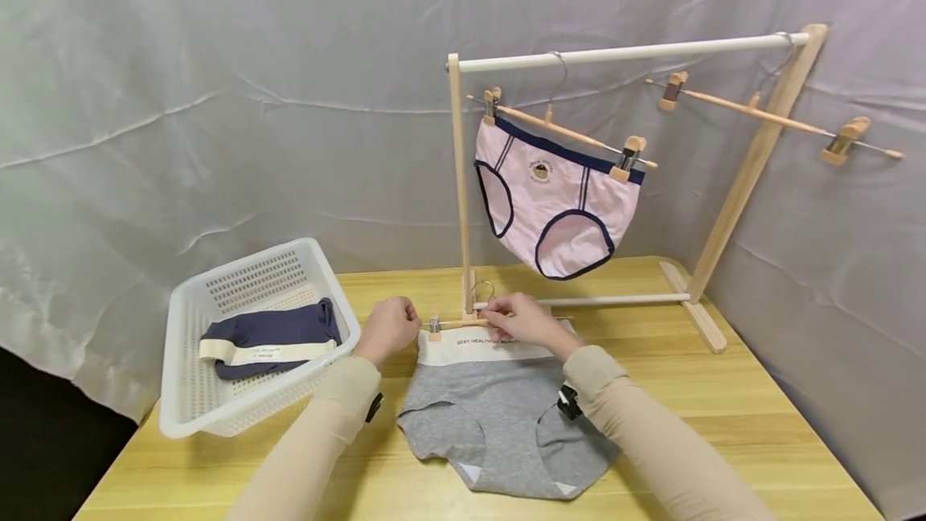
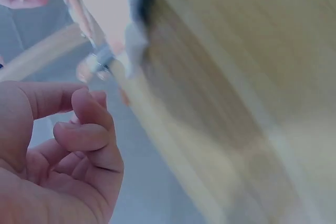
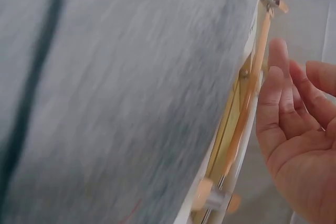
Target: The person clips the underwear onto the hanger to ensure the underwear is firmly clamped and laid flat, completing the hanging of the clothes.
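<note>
Grey briefs [image 1: 506, 408] with a white lettered waistband [image 1: 452, 348] lie spread on the table. Along the waistband runs a wooden clip hanger [image 3: 247, 111]. Its left clip [image 1: 434, 328] overlaps the waistband, and the right clip [image 3: 212, 198] is at the waistband's other end in the right wrist view. My left hand [image 1: 391, 330] is just beyond the hanger's left end, fingers loosely curled with nothing between them. Over the hanger's middle is my right hand [image 1: 524, 318]; its fingers [image 3: 270, 98] look fairly straight beside the bar in the right wrist view, holding nothing.
A white basket [image 1: 181, 344] at left holds a folded navy garment [image 1: 275, 328] with a cream band. Behind the hands stands a rack [image 1: 459, 183]. Pink briefs [image 1: 538, 191] with navy trim hang from its rail [image 1: 615, 55], beside another clip hanger [image 1: 760, 113] without a garment.
</note>
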Tool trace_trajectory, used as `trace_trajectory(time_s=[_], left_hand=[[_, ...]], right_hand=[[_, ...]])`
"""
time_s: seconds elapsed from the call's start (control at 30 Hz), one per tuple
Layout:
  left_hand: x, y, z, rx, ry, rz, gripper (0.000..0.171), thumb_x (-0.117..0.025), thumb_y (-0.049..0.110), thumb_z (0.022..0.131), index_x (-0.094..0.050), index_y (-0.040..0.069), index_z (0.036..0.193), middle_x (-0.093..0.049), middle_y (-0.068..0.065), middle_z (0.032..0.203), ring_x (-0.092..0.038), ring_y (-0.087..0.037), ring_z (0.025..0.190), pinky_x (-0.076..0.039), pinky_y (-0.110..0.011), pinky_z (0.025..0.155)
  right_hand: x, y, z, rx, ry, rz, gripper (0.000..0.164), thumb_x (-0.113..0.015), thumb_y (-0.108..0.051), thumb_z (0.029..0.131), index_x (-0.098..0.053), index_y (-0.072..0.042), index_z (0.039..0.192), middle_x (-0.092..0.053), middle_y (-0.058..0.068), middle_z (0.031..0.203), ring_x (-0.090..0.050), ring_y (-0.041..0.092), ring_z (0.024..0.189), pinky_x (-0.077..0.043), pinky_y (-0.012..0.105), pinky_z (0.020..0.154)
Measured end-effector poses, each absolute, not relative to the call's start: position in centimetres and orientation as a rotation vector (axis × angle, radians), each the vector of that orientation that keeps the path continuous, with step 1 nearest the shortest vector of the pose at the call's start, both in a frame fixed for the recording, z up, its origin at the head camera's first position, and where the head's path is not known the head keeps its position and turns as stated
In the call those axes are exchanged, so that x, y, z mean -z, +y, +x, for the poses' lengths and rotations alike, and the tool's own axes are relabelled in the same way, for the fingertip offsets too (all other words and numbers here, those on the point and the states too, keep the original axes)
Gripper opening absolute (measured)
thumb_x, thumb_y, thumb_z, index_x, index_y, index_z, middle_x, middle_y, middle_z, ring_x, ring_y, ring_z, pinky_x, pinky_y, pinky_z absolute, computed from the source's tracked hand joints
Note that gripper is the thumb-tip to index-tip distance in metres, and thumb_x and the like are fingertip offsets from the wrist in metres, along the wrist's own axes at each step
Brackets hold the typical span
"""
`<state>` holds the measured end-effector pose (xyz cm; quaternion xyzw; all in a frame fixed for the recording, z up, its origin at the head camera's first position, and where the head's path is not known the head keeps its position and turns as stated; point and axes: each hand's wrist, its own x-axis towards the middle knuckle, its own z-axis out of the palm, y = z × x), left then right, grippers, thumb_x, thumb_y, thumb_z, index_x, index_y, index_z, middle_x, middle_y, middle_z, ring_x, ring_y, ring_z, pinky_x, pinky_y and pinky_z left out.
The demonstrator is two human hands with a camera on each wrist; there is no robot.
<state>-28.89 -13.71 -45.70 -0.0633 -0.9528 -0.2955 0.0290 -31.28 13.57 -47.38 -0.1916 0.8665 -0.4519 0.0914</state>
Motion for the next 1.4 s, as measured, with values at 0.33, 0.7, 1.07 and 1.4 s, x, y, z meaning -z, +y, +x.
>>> trace_trajectory(time_s=[0.33, 0.7, 1.07, 1.4], left_hand=[[43.9, -8.5, -30.0, 1.023, -2.947, -0.476, 0.012, -0.074, 0.011, 0.098, -0.069, 0.008, 0.088, -0.071, -0.005, 0.083, -0.06, -0.015, 0.072, -0.047, -0.026, 0.065], [43.6, -2.2, -31.5, 0.942, -2.936, -0.767, 0.01, -0.072, 0.01, 0.1, -0.074, 0.008, 0.091, -0.071, -0.003, 0.082, -0.059, -0.013, 0.071, -0.05, -0.025, 0.065], [44.8, 3.2, -32.7, 0.831, -2.918, -0.736, 0.009, -0.072, 0.015, 0.101, -0.076, 0.009, 0.095, -0.074, -0.004, 0.088, -0.068, -0.02, 0.081, -0.056, -0.036, 0.077], [46.9, 6.4, -33.5, 0.808, -2.935, -0.719, 0.011, -0.07, 0.017, 0.103, -0.077, 0.009, 0.099, -0.077, -0.006, 0.09, -0.072, -0.024, 0.086, -0.061, -0.04, 0.079]], right_hand=[[46.9, 17.7, -31.0, 1.304, 2.545, -0.538, 0.026, -0.062, -0.014, 0.109, -0.073, 0.008, 0.117, -0.078, 0.017, 0.095, -0.077, 0.019, 0.076, -0.064, 0.031, 0.071], [46.5, 23.0, -30.4, 1.218, 2.731, -0.44, 0.022, -0.071, -0.013, 0.102, -0.075, 0.005, 0.116, -0.08, 0.017, 0.095, -0.075, 0.017, 0.074, -0.063, 0.032, 0.069], [47.2, 26.1, -30.1, 1.043, 2.893, -0.212, 0.023, -0.079, -0.024, 0.095, -0.08, -0.002, 0.101, -0.074, 0.003, 0.074, -0.065, 0.008, 0.064, -0.052, 0.023, 0.063], [48.5, 25.8, -30.9, 0.863, 2.986, -0.079, 0.036, -0.084, -0.034, 0.087, -0.066, -0.018, 0.061, -0.055, -0.007, 0.053, -0.049, 0.011, 0.053, -0.039, 0.027, 0.056]])
